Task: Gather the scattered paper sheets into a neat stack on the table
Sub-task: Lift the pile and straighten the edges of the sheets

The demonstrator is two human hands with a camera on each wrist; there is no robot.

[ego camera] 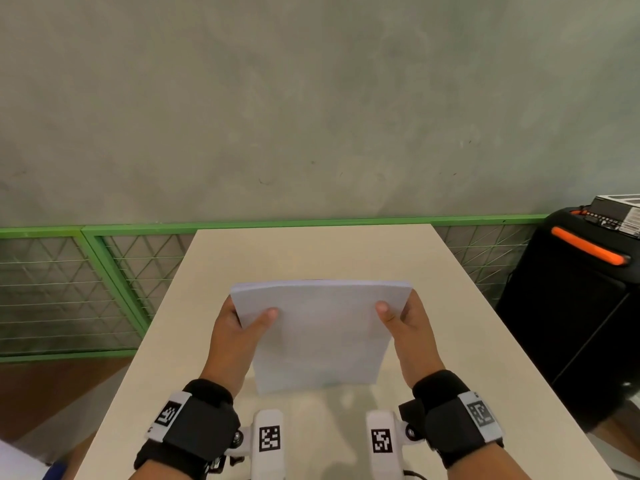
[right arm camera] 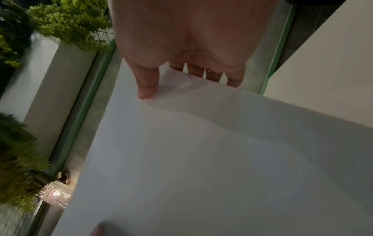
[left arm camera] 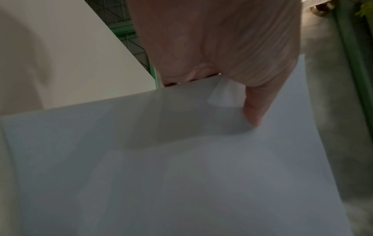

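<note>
A stack of white paper sheets [ego camera: 320, 336] stands nearly upright on its lower edge on the beige table [ego camera: 311, 251], its top edge bowed slightly. My left hand [ego camera: 239, 327] grips the stack's left side, thumb on the front face and fingers hidden behind. My right hand [ego camera: 401, 323] grips the right side the same way. In the left wrist view the thumb [left arm camera: 254, 110] presses on the paper sheets [left arm camera: 181, 175]. In the right wrist view the thumb [right arm camera: 147, 86] lies on the sheets [right arm camera: 201, 159] and the fingertips [right arm camera: 214, 76] show behind the top edge.
A green-framed wire fence [ego camera: 104, 271] runs behind and to the left of the table. A black case with an orange handle [ego camera: 588, 254] stands at the right. A grey wall [ego camera: 311, 98] fills the background. Plants [right arm camera: 66, 20] and a white planter show in the right wrist view.
</note>
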